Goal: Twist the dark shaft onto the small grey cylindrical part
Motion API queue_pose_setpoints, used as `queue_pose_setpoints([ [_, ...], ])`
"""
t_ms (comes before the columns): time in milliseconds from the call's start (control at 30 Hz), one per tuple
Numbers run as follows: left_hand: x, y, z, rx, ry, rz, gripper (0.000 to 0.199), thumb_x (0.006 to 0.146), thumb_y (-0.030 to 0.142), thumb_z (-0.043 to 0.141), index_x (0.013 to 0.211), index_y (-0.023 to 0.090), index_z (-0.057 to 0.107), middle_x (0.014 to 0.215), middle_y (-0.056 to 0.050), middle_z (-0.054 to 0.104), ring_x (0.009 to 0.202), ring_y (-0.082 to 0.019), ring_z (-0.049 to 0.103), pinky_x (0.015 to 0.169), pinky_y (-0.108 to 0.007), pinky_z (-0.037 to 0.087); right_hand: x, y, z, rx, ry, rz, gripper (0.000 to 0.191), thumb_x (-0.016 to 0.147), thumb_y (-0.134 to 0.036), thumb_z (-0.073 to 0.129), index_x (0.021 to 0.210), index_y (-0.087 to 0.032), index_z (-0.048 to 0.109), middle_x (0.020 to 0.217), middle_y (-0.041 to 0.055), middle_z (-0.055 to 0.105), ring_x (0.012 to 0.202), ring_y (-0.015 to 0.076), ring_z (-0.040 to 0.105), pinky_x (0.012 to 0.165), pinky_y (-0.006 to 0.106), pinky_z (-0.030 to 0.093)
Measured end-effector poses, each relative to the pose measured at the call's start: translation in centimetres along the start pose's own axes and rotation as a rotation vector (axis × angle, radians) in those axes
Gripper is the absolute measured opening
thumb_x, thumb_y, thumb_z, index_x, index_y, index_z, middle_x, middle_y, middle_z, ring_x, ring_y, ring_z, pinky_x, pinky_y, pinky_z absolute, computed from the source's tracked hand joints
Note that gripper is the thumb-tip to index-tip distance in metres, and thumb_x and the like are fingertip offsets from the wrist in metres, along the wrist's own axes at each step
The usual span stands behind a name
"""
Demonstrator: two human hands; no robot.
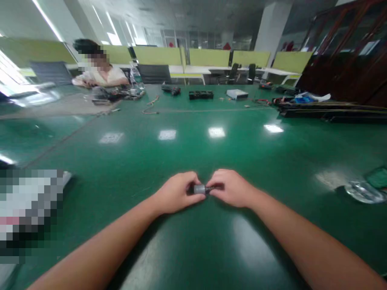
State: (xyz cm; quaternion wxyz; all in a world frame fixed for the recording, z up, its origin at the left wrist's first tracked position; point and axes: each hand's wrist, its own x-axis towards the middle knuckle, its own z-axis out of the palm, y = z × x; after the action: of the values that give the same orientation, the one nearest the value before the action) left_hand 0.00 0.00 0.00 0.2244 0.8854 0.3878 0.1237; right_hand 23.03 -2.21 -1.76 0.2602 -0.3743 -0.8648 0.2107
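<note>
A small grey cylindrical part (199, 189) with dark ends lies level between my two hands, low over the green table (193, 149). My left hand (178, 192) is closed around its grey body, thumb below and fingers above. From the other side, my right hand (231, 188) pinches the thin dark end of the same part. Fingers cover much of both ends, and blur hides the finer detail, so its exact kind does not show.
Across the table sits another person (101, 76) beside a plastic bottle (136, 77). A black module (201, 95), a white box (237, 94) and dark strips (329, 110) lie at the back. A clear plastic item (365, 191) is at right; a blurred-out object (30, 201) at left.
</note>
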Motion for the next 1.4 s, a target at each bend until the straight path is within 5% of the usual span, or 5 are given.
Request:
queue_pose_setpoints([
  [1400,-0.43,-0.07,-0.13,0.009,0.008,0.009,0.025,0.083,0.043,0.069,0.091,0.020,0.063,0.082,0.001,0.064,0.072,-0.015,0.057,0.063,-0.026,0.038,-0.26,-0.41,-0.42,-0.008,-0.004,0.064,0.010,0.083,-0.019,0.071,0.092,-0.019,0.076,0.087,0.0039,0.072,0.085,0.0175,0.062,0.077,0.029,0.045],
])
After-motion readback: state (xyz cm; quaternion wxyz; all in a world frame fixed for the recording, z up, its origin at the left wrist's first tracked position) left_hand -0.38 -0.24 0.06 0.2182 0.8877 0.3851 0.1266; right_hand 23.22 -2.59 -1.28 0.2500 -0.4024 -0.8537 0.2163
